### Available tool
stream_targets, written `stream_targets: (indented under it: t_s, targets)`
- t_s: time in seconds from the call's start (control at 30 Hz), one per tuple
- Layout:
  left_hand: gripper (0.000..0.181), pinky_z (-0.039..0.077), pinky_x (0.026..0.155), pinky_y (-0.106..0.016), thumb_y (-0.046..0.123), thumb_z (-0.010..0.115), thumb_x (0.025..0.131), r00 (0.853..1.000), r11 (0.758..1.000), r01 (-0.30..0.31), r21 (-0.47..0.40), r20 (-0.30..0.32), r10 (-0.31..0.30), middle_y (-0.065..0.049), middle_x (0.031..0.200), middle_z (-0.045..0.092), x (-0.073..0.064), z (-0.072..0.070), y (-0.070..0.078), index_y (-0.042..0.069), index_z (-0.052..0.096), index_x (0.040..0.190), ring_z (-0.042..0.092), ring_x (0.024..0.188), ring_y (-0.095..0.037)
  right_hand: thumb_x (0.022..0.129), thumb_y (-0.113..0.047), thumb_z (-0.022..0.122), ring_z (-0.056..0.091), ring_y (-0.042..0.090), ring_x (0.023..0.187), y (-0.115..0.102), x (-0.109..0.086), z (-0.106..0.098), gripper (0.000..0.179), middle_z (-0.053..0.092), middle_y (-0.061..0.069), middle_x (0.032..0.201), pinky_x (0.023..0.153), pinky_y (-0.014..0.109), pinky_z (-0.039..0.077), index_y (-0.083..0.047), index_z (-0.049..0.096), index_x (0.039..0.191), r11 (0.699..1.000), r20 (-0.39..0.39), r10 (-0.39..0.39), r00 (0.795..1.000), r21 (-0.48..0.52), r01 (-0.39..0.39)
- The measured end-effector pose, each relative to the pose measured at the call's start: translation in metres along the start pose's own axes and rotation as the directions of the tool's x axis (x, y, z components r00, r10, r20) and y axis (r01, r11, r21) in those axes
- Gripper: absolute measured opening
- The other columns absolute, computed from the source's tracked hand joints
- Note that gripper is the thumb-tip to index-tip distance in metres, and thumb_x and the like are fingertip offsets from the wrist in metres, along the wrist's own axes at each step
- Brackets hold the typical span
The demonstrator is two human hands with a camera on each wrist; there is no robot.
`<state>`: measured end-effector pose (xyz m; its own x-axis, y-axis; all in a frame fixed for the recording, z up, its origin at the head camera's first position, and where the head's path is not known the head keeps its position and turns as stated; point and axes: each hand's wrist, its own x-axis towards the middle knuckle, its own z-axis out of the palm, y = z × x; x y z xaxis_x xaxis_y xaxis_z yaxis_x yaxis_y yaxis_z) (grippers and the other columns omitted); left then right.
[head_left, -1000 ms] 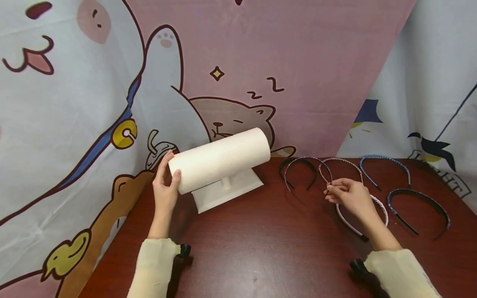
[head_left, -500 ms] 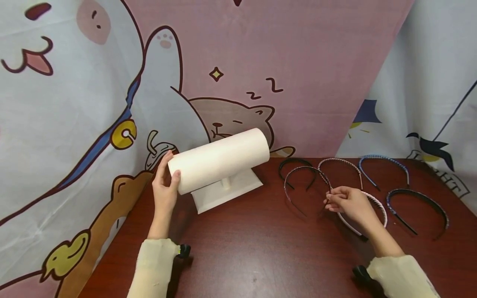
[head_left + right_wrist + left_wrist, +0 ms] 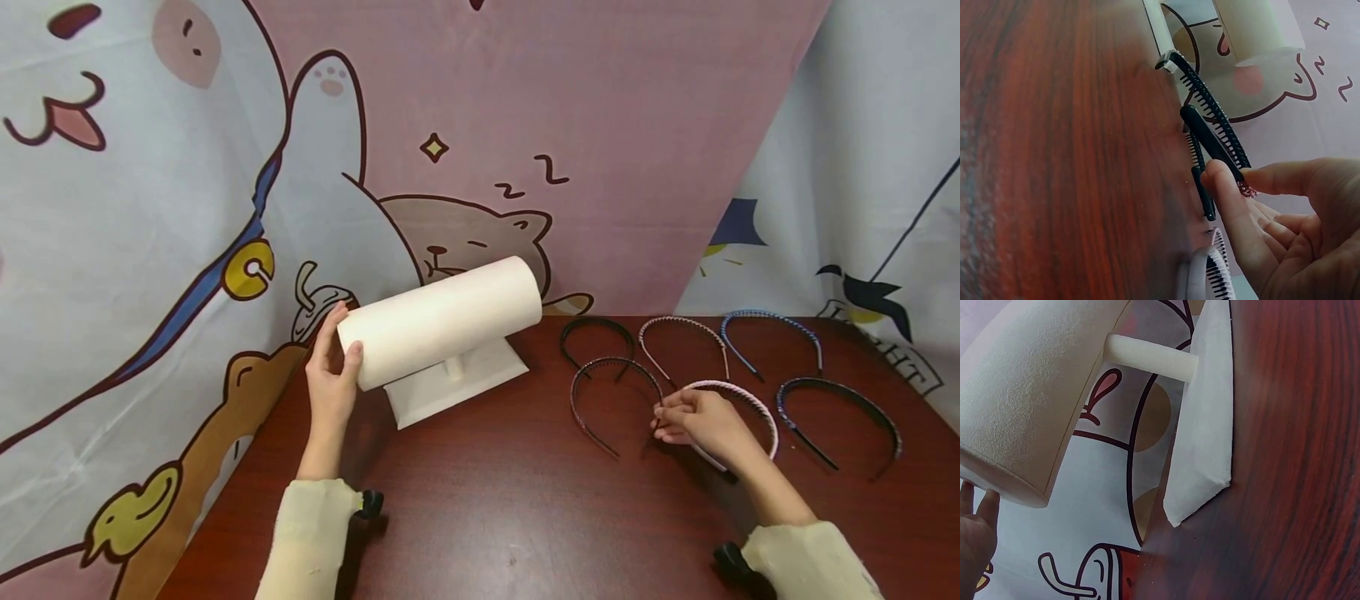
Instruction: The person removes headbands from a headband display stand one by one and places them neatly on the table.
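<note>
My left hand [image 3: 330, 383] holds the left end of a cream, padded headband stand [image 3: 442, 321], thumb in front and fingers round the far side. In the left wrist view, the fingertips [image 3: 986, 509] touch the edge of the stand's roll. My right hand [image 3: 708, 421] pinches one end of a thin dark headband [image 3: 574, 396] between thumb and fingers, with the arch pointing away from me. The right wrist view shows comb teeth inside this headband [image 3: 1213, 103] and glittery pinkish beads near the fingertips. Behind the right hand lies a pale pink braided headband [image 3: 761, 408], partly hidden.
Further headbands lie on the dark red wooden table [image 3: 510, 517]: a black one [image 3: 596, 322] and a pinkish one [image 3: 682, 321] at the back, a blue one [image 3: 772, 315], and a dark patterned one [image 3: 840, 385] at the right. A cartoon-printed cloth [image 3: 615, 150] hangs behind.
My right hand has come lower and nearer to me with the headband, whose arch now stands clear in front of the black one at the back. The left hand and stand stay put.
</note>
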<state>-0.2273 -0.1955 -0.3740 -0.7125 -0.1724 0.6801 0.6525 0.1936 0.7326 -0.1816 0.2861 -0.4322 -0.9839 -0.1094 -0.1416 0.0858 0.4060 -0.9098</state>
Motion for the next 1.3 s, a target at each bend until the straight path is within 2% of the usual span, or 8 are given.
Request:
stream_targets:
  t_s: [0.4, 0.63, 1.23, 1.3]
  targets:
    - [0.048, 0.042, 0.106, -0.014, -0.001, 0.06, 0.092, 1.0, 1.0, -0.004, -0.011, 0.004, 0.004, -0.028, 0.151, 0.044, 0.001, 0.0, -0.004, -0.004, 0.053, 0.139, 0.044, 0.142, -0.016, 0.099, -0.006, 0.054, 0.072, 0.009, 0.069, 0.004, -0.002, 0.001, 0.032, 0.075, 0.012, 0.085, 0.068, 0.025, 0.061, 0.023, 0.052, 0.113, 0.998, 0.031, 0.056, 0.998, 0.03, -0.057]
    - [0.048, 0.042, 0.106, -0.014, -0.005, 0.058, 0.091, 1.0, 1.0, 0.01, -0.016, 0.003, -0.01, -0.026, 0.151, 0.044, 0.0, 0.0, -0.001, -0.006, 0.052, 0.139, 0.045, 0.141, -0.014, 0.1, -0.005, 0.052, 0.072, 0.009, 0.07, 0.008, -0.002, -0.001, 0.033, 0.075, 0.014, 0.088, 0.068, 0.026, 0.061, 0.024, 0.05, 0.116, 0.997, 0.041, 0.072, 0.997, 0.018, -0.073]
    - [0.048, 0.042, 0.106, -0.013, -0.004, 0.058, 0.091, 1.0, 1.0, 0.009, 0.008, 0.004, -0.009, -0.027, 0.151, 0.044, 0.0, 0.0, 0.0, -0.006, 0.052, 0.139, 0.044, 0.141, -0.013, 0.098, -0.006, 0.054, 0.072, 0.01, 0.072, 0.011, -0.007, -0.001, 0.035, 0.075, 0.008, 0.085, 0.069, 0.026, 0.061, 0.023, 0.05, 0.117, 0.993, 0.062, 0.115, 0.991, 0.033, -0.117]
    - [0.048, 0.042, 0.106, -0.013, -0.004, 0.058, 0.091, 1.0, 1.0, 0.008, 0.005, 0.002, -0.008, -0.024, 0.152, 0.045, -0.001, 0.0, -0.001, -0.004, 0.052, 0.139, 0.045, 0.141, -0.013, 0.098, -0.006, 0.054, 0.072, 0.01, 0.072, 0.011, -0.007, -0.001, 0.034, 0.074, 0.007, 0.085, 0.068, 0.026, 0.061, 0.023, 0.051, 0.116, 0.992, 0.07, 0.12, 0.99, 0.033, -0.123]
